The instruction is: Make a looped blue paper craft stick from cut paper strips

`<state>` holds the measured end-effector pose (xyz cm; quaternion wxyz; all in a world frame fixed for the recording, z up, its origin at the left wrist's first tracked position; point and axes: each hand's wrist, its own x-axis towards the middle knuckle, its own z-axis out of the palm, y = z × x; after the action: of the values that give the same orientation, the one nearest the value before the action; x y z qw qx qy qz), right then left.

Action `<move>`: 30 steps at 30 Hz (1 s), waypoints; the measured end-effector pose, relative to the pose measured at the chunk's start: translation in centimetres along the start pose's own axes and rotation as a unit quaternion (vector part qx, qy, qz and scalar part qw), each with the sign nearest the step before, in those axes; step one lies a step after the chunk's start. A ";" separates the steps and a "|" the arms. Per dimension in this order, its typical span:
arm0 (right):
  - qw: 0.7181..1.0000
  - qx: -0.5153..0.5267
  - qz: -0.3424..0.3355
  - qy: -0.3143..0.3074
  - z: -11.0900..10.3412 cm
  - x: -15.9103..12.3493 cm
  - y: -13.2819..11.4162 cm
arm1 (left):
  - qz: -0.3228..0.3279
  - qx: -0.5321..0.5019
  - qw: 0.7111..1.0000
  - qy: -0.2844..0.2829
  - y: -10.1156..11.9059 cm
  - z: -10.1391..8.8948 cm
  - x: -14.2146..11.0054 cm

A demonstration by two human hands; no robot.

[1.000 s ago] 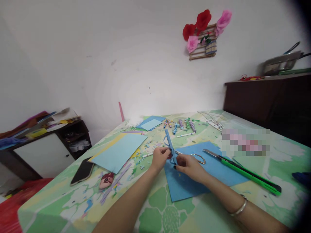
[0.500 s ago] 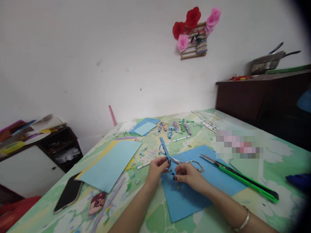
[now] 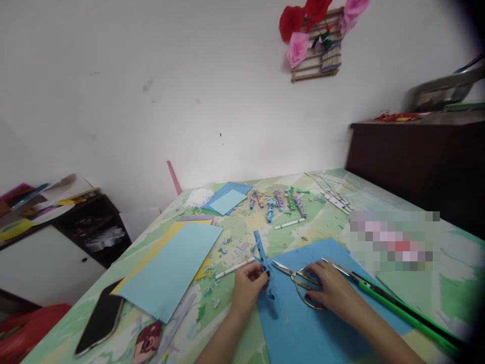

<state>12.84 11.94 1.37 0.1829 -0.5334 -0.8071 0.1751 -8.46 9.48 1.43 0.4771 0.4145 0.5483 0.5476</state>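
Note:
My left hand [image 3: 250,283] pinches a narrow blue paper strip [image 3: 261,247] between thumb and fingers. Cuts or dark gaps show along the strip, which stands upright over the left edge of a blue sheet [image 3: 318,328]. On that sheet lie gold-handled scissors [image 3: 290,270], blades slightly apart and pointing left. My right hand [image 3: 331,290] has its thumb and fingers on the scissors' handle loops. To the right of this hand is a green utility knife [image 3: 401,301]. A white paper stick [image 3: 235,268] lies by my left hand.
Light blue sheets [image 3: 170,268] over yellow ones, a black phone [image 3: 100,318] and a dark red case [image 3: 147,341] lie on the left. Farther back are small decorated paper rolls [image 3: 279,201], white shreds [image 3: 199,197] and another white stick [image 3: 290,223]. Paper scraps [image 3: 225,247] litter the table.
My right hand has let go of the blue strip and moved right onto the scissors' handles. My left hand still holds the strip. The view has shifted slightly.

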 end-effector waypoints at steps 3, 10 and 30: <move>1.000 -0.020 0.010 -0.014 0.5 0.0 0.0 | -0.019 0.012 1.000 0.001 -0.6 0.4 -0.1; 0.991 -0.108 0.038 0.072 1.9 0.2 1.3 | -0.052 0.107 0.993 -0.027 -1.6 0.9 0.0; 0.983 -0.042 -0.056 0.172 3.9 0.4 3.4 | -0.014 -0.014 1.000 -0.013 -1.4 1.5 0.0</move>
<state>13.51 13.17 -3.59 0.3054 -0.5167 -0.7990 0.0362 -6.86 9.75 0.15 0.4980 0.4067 0.5400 0.5431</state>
